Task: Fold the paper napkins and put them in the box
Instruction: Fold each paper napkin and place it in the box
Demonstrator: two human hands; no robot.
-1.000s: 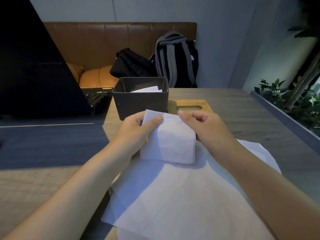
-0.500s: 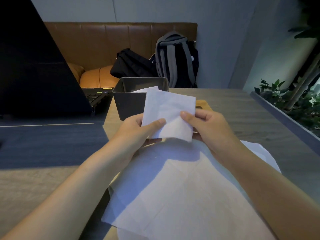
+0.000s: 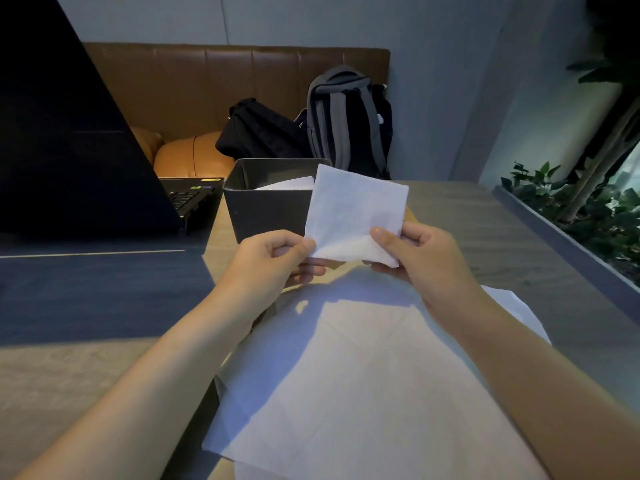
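— Napkins first: where are they lying, if we are going from the left side to the right?

— At the far left an open laptop [image 3: 86, 140] is standing on the table [image 3: 485, 237], with its dark screen turned away from the camera. Just right of it the dark box [image 3: 266, 213] is sitting on the table, and a white napkin in the box [image 3: 291, 183] is showing above the rim.

— And the hands?

— The left hand [image 3: 273, 261] is pinching the lower left corner of the folded napkin [image 3: 356, 213] between thumb and fingers. The right hand [image 3: 419, 258] is gripping the lower right corner in the same way, with the thumb on the front face. So both hands are closed on this one napkin.

— Where is it being held?

— It is standing almost upright in the air, in front of the right part of the box and covering that corner. It is not touching the table. Whether it is touching the box, I cannot tell.

— What is lying under the arms?

— The unfolded napkins [image 3: 363, 393] are lying flat on the table, overlapping, near the person. Behind the table, on a brown bench, a black bag [image 3: 259, 133] and a grey backpack [image 3: 346, 116] are resting side by side. At the far right green plants [image 3: 588, 209] are growing in a planter.
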